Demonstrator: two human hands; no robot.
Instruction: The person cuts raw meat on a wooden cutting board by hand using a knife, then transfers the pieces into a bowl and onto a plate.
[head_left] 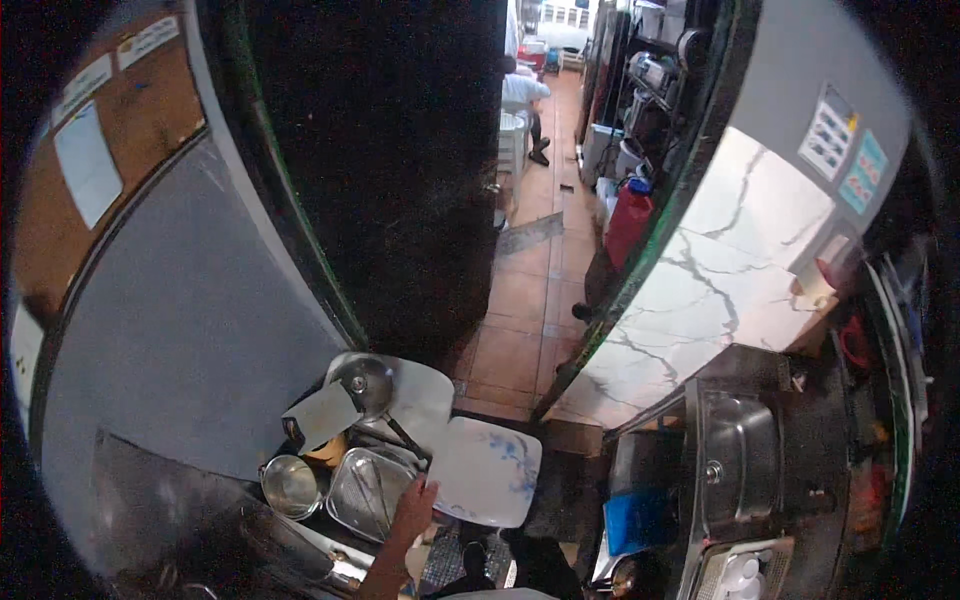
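The near room is dim, with heavy grain in the tall, near-black door (400, 170), while the strongest light glares from the far end of the terracotta-tiled floor (515, 330), washing out detail there. Paler light falls across the white, grey-veined marble-look wall panel (705, 285) and the white, rounded-square tray with blue floral print (485, 475), and small glints mark the stainless-steel sink (740, 460). Fisheye distortion bows straight edges, black vignetting swallows the corners, and fine detail looks soft.
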